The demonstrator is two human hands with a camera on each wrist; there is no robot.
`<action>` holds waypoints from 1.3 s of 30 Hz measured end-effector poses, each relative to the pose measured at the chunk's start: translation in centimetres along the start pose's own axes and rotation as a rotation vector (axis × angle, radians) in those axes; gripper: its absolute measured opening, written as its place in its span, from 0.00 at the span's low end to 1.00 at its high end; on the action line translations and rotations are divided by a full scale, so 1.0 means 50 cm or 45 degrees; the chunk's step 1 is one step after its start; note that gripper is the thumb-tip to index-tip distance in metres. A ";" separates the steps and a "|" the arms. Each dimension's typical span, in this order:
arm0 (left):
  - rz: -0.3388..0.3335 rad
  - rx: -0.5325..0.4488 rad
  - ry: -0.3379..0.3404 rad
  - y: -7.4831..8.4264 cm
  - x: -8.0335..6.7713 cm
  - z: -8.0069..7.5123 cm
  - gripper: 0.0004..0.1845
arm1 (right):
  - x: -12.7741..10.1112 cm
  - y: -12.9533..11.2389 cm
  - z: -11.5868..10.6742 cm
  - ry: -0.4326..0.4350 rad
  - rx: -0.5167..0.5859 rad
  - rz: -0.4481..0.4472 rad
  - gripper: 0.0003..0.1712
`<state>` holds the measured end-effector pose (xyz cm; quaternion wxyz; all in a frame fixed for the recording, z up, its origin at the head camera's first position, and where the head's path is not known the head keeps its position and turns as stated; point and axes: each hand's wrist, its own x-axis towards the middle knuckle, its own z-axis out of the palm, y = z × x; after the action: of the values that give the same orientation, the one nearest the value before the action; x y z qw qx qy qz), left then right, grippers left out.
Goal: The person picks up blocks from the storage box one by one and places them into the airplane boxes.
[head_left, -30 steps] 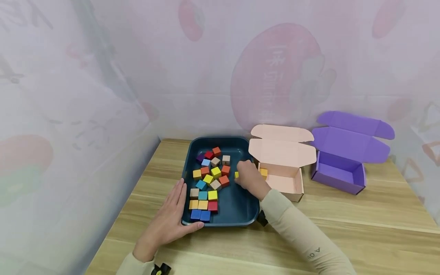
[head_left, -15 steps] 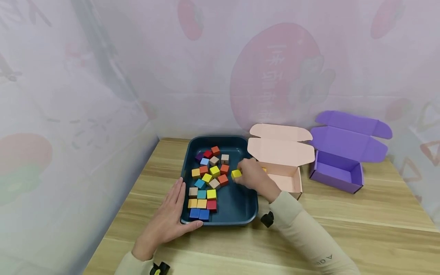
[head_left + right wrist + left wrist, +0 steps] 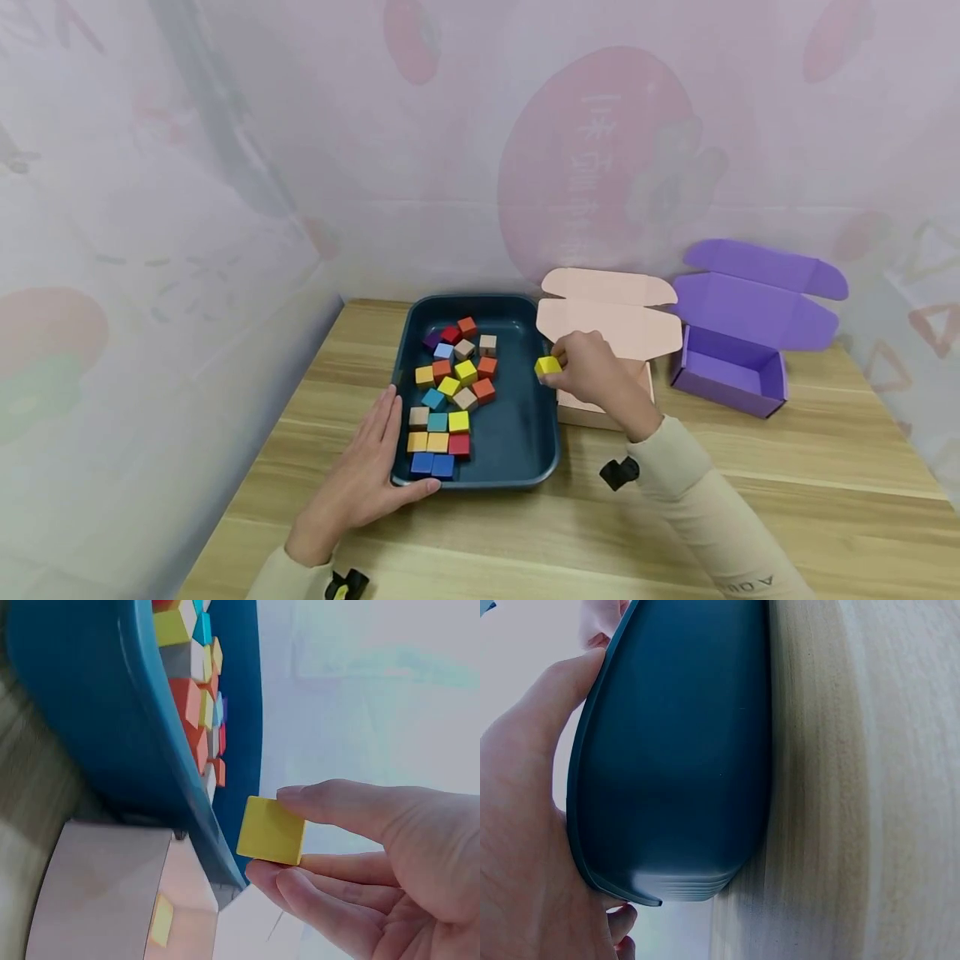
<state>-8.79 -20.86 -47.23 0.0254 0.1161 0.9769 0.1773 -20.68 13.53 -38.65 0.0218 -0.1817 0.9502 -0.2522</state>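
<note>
- Our right hand pinches a yellow cube between thumb and fingertips; the remaining fingers curl loosely beneath it.
- In the head view the cube hangs lifted over the right rim of the dark blue tray, just left of the pink box.
- The box's open well lies to the right of the cube and close by, largely hidden behind our hand; the right wrist view shows a yellow piece already inside, though it is blurred and we cannot be sure of its shape.
- Our right forearm comes in from the lower right, wrist raised above the table.
- Our left hand lies flat against the tray's near left corner, fingers straight along the wall, thumb along the front rim, gripping nothing.
- The other coloured cubes sit grouped in the tray's left half.
- The purple box stands open further right, well away from both hands.
</note>
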 end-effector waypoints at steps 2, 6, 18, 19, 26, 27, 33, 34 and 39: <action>-0.004 0.001 -0.010 0.001 0.001 0.001 0.71 | -0.007 0.011 -0.006 0.017 -0.015 0.005 0.18; -0.005 0.000 -0.010 0.001 0.000 0.002 0.71 | -0.018 0.031 -0.011 0.044 -0.025 0.029 0.15; 0.003 -0.008 -0.002 -0.001 0.000 0.005 0.71 | -0.039 0.079 0.020 0.007 -0.058 0.214 0.32; 0.002 -0.008 -0.001 -0.001 0.000 0.005 0.71 | -0.039 0.084 0.025 0.010 -0.059 0.221 0.32; 0.001 -0.004 0.007 0.001 -0.001 0.002 0.71 | -0.031 0.116 0.059 0.032 -0.054 0.236 0.31; 0.002 -0.004 0.007 0.001 -0.001 0.002 0.71 | -0.030 0.119 0.063 0.031 -0.034 0.237 0.31; 0.001 -0.005 0.005 0.001 -0.001 0.001 0.72 | -0.024 0.126 0.084 0.030 0.078 0.250 0.32; 0.000 -0.004 0.005 0.001 -0.002 0.001 0.72 | -0.023 0.126 0.087 0.034 0.087 0.260 0.32; 0.003 0.002 0.008 0.000 -0.003 0.002 0.71 | -0.022 0.126 0.096 0.053 0.100 0.293 0.30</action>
<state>-8.65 -20.87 -47.32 0.0221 0.1169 0.9770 0.1770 -21.14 16.73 -45.95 0.0381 -0.0652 0.9544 -0.2887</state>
